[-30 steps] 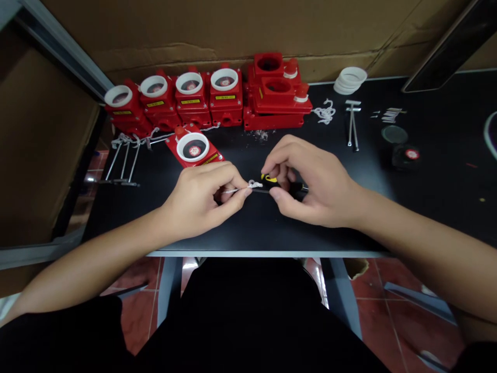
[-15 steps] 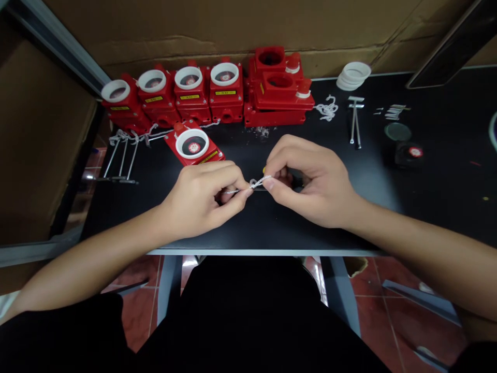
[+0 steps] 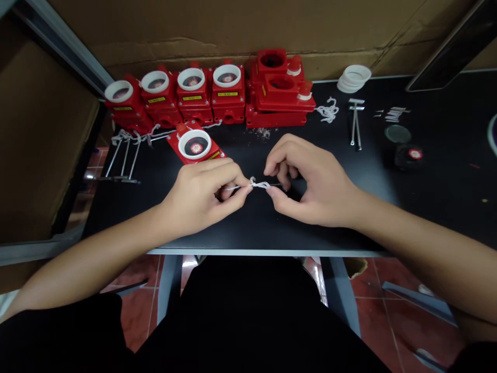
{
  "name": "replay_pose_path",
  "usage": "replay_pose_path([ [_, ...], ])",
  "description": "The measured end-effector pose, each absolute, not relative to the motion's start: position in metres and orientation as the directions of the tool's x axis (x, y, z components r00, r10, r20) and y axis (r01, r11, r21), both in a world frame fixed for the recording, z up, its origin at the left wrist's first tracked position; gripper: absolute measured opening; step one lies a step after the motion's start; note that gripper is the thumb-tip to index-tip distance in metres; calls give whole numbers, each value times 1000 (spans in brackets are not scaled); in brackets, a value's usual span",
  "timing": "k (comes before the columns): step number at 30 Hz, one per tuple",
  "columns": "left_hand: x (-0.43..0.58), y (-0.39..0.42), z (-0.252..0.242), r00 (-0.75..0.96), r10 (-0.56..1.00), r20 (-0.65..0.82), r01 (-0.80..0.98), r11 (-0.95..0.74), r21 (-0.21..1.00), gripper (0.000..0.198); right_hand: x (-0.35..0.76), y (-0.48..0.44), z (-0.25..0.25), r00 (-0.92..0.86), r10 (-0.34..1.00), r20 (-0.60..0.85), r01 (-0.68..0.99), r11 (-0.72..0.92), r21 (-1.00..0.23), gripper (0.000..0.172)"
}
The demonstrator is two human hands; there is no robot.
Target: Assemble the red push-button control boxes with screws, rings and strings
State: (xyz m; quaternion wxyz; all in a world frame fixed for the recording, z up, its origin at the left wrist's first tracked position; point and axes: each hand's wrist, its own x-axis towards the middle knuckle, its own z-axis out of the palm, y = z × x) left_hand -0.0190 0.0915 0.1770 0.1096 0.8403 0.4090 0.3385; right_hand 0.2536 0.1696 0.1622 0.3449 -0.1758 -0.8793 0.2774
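Note:
Between thumb and fingertips my left hand (image 3: 207, 194) pinches a white string (image 3: 261, 184), just left of a small knot. A loop of the string sticks out to the right of that pinch. My right hand (image 3: 310, 181) is open, its thumb and index finger apart. The thumb tip is at the loop's end, and the other fingers curl behind. A thin metal rod (image 3: 276, 185) shows by those fingers; I cannot tell whether they touch it. Behind my left hand lies a red cover (image 3: 217, 154) with a white-ringed round window (image 3: 194, 144).
Several red boxes (image 3: 229, 106) with white rings line the back, beside stacked red housings (image 3: 279, 118). Metal T-shaped rods lie left (image 3: 123, 160) and right (image 3: 355, 124). White rings (image 3: 353, 77), bundled string (image 3: 328, 111), small screws (image 3: 396, 114) and a black round part (image 3: 409, 154) lie rightward.
My right index finger and thumb have parted and let go of the string loop, which now shows between the hands. My left hand keeps its pinch.

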Motion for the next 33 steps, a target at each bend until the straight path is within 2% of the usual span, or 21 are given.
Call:
replay_pose_path([
  [5,-17,91,179,456,737,500,605,-668,433,19,255,168,169,-726,457,514,97,808,-581,23],
  [9,-16,91,180,470,724,505,593,-683,427,20,254,168,166,-730,459,506,103,806,-583,9],
  [22,-18,91,180,489,734,471,610,-674,417,23,252,170,160,-736,429,524,80,824,-561,14],
  [28,-18,91,182,504,725,470,612,-683,398,22,257,175,163,-808,427,406,118,793,-598,17],
  [33,-17,92,181,523,709,472,615,-698,367,25,263,176,171,-879,361,312,179,856,-485,12],
])
